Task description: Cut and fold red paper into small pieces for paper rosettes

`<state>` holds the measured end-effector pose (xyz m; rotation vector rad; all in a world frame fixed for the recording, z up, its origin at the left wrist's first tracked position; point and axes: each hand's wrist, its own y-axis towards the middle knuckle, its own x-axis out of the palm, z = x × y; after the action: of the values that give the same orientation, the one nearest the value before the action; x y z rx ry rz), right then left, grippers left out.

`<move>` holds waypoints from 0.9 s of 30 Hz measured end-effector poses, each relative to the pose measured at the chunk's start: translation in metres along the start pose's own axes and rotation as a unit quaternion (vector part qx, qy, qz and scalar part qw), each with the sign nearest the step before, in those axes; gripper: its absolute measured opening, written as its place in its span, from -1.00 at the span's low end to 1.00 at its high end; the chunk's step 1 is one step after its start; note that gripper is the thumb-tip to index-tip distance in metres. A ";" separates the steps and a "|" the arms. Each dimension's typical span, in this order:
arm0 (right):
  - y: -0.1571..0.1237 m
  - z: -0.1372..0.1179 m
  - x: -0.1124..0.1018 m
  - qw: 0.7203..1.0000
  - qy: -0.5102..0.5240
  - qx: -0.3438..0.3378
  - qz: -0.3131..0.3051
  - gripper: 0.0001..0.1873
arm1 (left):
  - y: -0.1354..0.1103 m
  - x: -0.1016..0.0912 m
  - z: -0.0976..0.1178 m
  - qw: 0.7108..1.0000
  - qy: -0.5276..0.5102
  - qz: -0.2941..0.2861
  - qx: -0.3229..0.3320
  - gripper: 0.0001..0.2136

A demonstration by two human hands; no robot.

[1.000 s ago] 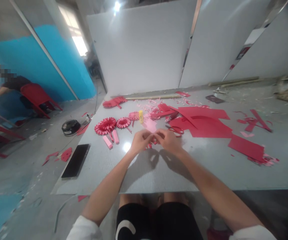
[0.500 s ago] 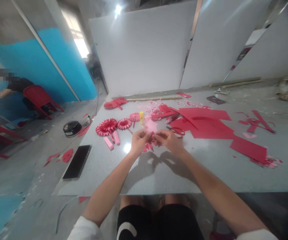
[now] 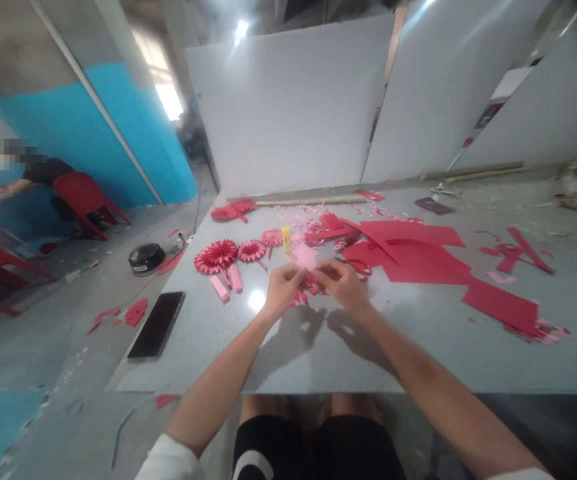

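My left hand [image 3: 282,288] and my right hand [image 3: 342,283] meet over the middle of the grey table [image 3: 318,347]. Both pinch a small folded piece of red paper [image 3: 310,285] between their fingertips; its pleated ends hang just below the fingers. A pale pink paper piece [image 3: 304,255] lies just beyond the hands. Three finished red paper rosettes [image 3: 215,255] with pink tails lie to the left, beside a small yellow glue stick [image 3: 285,238].
Large red paper sheets [image 3: 408,250] and offcuts [image 3: 515,250] cover the right half of the table. A black phone [image 3: 157,324] lies near the left edge. On the floor sits a round black device [image 3: 146,257]. A person sits by red chairs [image 3: 85,200] at far left.
Both hands have stayed together on the red paper piece, shifting slightly while working it. The view has tilted a little, so everything sits lower in the picture.
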<state>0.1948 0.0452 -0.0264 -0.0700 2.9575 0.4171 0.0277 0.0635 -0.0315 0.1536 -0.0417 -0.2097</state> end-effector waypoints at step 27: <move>0.004 0.008 -0.022 0.923 -0.324 0.041 -0.204 -0.89 | 0.003 -0.009 0.001 0.989 0.133 0.049 0.038 -0.76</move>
<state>0.2174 0.0520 -0.0292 -0.4374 2.2228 0.1998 0.0191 0.0687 -0.0303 0.2542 0.2083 -0.0884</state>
